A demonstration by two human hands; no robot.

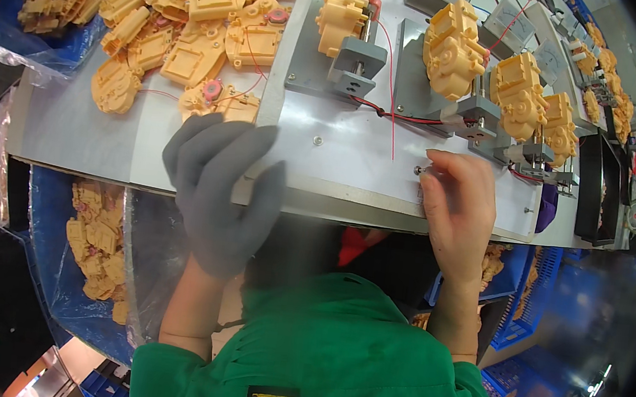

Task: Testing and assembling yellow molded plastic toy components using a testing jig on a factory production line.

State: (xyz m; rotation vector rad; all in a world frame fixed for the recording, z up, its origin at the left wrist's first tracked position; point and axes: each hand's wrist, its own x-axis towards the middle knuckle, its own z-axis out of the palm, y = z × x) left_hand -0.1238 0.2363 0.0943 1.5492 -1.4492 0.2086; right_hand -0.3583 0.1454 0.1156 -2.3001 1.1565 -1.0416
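Fingertips of the bare right hand (454,206) are pinching a small metal switch lever (418,171) on the grey metal bench plate (339,154), just below yellow plastic gearbox housings (454,48) clamped in grey fixtures. The lever is looking stiff, tiny and slippery, best nipped at its tip. The grey-gloved left hand (221,187) is resting open over the plate's front edge, holding nothing, while the lever itself is mostly hiding behind the fingers.

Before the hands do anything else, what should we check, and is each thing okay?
1. Left hand gloved and resting on the table edge: ok.
2. Left hand holding nothing: ok.
3. Right hand bare, fingertips at a small metal stud: ok.
4. Whether the stud is actually pinched: cannot tell.
5. Yellow gearbox seated on the grey fixture: ok.
6. Red wire away from both hands: ok.
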